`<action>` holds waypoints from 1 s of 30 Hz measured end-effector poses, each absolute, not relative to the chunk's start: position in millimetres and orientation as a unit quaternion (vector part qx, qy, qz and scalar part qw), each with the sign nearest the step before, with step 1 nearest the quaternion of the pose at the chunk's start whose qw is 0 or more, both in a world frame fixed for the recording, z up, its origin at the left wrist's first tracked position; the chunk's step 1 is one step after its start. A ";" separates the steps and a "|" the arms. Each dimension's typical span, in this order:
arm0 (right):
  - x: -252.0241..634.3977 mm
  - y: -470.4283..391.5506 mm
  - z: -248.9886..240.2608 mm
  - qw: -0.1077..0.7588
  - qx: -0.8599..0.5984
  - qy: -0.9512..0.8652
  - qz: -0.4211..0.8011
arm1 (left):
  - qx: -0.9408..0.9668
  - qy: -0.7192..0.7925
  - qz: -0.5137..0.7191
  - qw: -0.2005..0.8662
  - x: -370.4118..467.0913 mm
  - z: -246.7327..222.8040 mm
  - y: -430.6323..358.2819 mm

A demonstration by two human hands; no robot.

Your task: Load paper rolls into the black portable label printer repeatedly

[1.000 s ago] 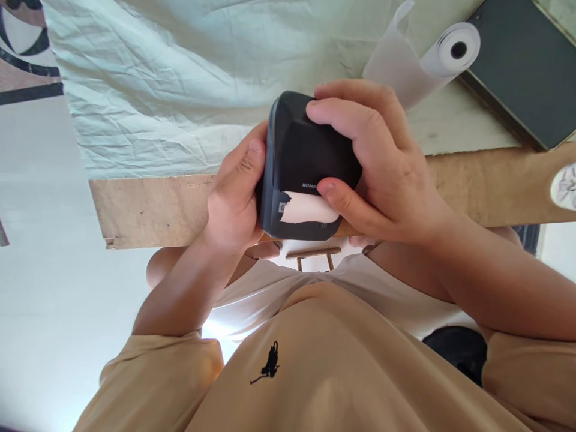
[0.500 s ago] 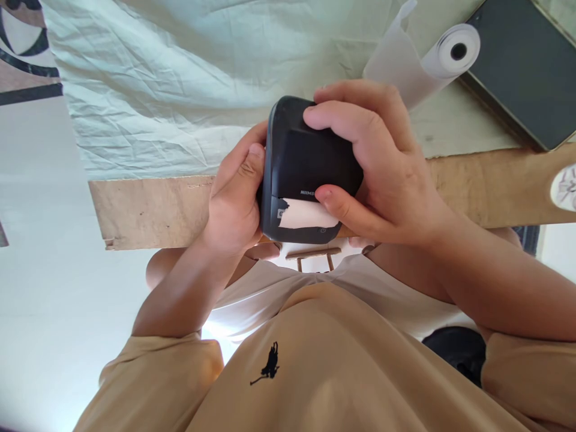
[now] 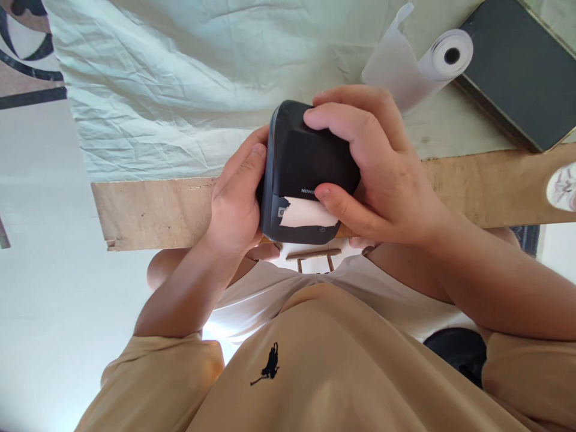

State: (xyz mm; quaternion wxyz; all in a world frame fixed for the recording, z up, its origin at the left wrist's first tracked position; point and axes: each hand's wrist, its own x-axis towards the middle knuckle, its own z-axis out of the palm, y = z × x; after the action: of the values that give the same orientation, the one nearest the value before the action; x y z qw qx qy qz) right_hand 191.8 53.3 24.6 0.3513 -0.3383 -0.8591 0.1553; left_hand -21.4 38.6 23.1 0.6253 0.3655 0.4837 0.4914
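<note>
Both hands hold a black label printer (image 3: 310, 156) above the table's front edge. My left hand (image 3: 238, 198) is wrapped round its left side, thumb along the edge and the other fingertips hidden behind it. Over the top and right side curls my right hand (image 3: 382, 162), fingertips on the upper cover and thumb close to the printed brand letters. A torn strip of white paper (image 3: 306, 213) sticks out of the slot in the printer's lower front. The cover looks closed.
A partly unrolled white paper roll (image 3: 450, 55) lies on the pale green cloth (image 3: 202, 78). Behind it at the right is a dark flat box-like object (image 3: 526, 72). The bare wooden table edge (image 3: 153, 213) runs below. A white round object (image 3: 562, 187) sits at far right.
The printer and both hands keep nearly the same hold. The background has shifted only slightly, as if my head moved a little.
</note>
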 end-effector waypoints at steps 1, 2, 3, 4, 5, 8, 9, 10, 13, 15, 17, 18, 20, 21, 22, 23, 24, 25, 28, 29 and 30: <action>191.9 53.4 24.4 0.351 -0.337 -0.860 0.153 | 0.368 0.483 0.497 0.620 -21.7 22.4 39.4; 192.1 53.4 24.2 0.350 -0.337 -0.861 0.151 | 0.369 0.481 0.507 0.612 -22.4 21.7 40.3; 192.4 53.4 24.1 0.346 -0.340 -0.861 0.153 | 0.372 0.476 0.515 0.609 -23.1 21.1 41.2; 192.7 53.4 24.2 0.343 -0.343 -0.860 0.156 | 0.372 0.468 0.516 0.613 -23.8 20.6 42.1; 193.0 53.3 24.3 0.342 -0.345 -0.860 0.159 | 0.370 0.460 0.519 0.618 -24.4 20.2 42.9; 193.2 52.9 25.4 0.342 -0.346 -0.859 0.162 | 0.361 0.448 0.526 0.626 -25.1 18.9 44.4; 193.1 52.9 25.8 0.342 -0.346 -0.859 0.161 | 0.359 0.449 0.527 0.626 -25.0 18.3 44.7; 192.9 52.8 26.2 0.340 -0.349 -0.859 0.160 | 0.356 0.452 0.529 0.623 -24.7 17.4 44.9; 192.4 52.8 26.9 0.338 -0.350 -0.861 0.151 | 0.350 0.447 0.529 0.631 -23.5 14.8 44.4; 192.4 52.9 26.8 0.341 -0.345 -0.862 0.146 | 0.354 0.426 0.541 0.632 -21.9 13.6 43.1; 192.6 52.9 26.2 0.340 -0.342 -0.864 0.147 | 0.360 0.406 0.560 0.625 -19.7 13.5 41.4; 192.7 53.0 25.9 0.338 -0.344 -0.863 0.150 | 0.360 0.402 0.568 0.621 -18.6 13.9 40.7; 192.9 53.0 25.1 0.339 -0.345 -0.861 0.158 | 0.349 0.408 0.569 0.623 -17.1 15.0 40.1; 192.9 52.9 24.7 0.340 -0.345 -0.859 0.163 | 0.342 0.413 0.562 0.630 -17.1 15.4 40.4; 193.0 52.9 24.4 0.344 -0.345 -0.857 0.167 | 0.335 0.417 0.557 0.635 -17.6 15.5 41.0; 193.1 52.8 24.2 0.347 -0.344 -0.856 0.170 | 0.331 0.420 0.547 0.643 -18.6 15.2 41.8; 193.2 52.7 24.1 0.348 -0.344 -0.855 0.172 | 0.329 0.421 0.541 0.650 -20.0 14.6 42.7; 193.3 52.7 24.0 0.347 -0.345 -0.855 0.172 | 0.329 0.419 0.539 0.653 -21.6 13.8 43.5; 193.4 52.9 24.5 0.339 -0.346 -0.858 0.171 | 0.340 0.398 0.537 0.661 -25.7 14.4 44.1; 193.3 53.0 24.7 0.340 -0.344 -0.858 0.174 | 0.345 0.395 0.532 0.665 -26.1 16.5 43.9; 193.2 53.2 25.0 0.344 -0.341 -0.857 0.177 | 0.347 0.400 0.525 0.666 -25.9 19.8 43.9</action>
State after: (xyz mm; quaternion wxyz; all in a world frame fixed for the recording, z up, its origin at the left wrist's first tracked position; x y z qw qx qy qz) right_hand 193.2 53.2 25.0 0.3441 -0.3411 -0.8566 0.1773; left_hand -25.9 43.9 19.8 0.6664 0.3470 0.4005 0.5245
